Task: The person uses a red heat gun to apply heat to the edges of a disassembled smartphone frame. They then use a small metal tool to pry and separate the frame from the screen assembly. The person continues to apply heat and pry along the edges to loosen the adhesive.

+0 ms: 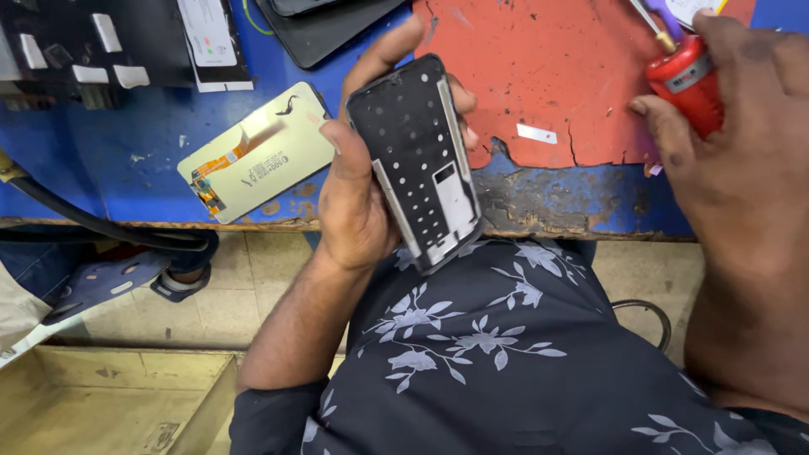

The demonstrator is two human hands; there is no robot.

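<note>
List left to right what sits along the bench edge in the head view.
Black cable → pale display panel lying back side up → left hand holding the black phone frame → worn red mat → right hand gripping the red-handled screwdriver.

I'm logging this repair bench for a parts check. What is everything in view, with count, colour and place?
phone frame: one, black with small holes, held over the bench edge
display panel: one, pale gold back with orange flex, on the blue bench, left of the frame
red mat: one, cracked, top centre
screwdriver: one, red handle, upper right
dark panels: several, black, along the top edge
cable: one, black, at the bench's left edge
sandal: one, blue-grey, on the tiled floor
left hand: grips the frame
right hand: holds the screwdriver
</note>
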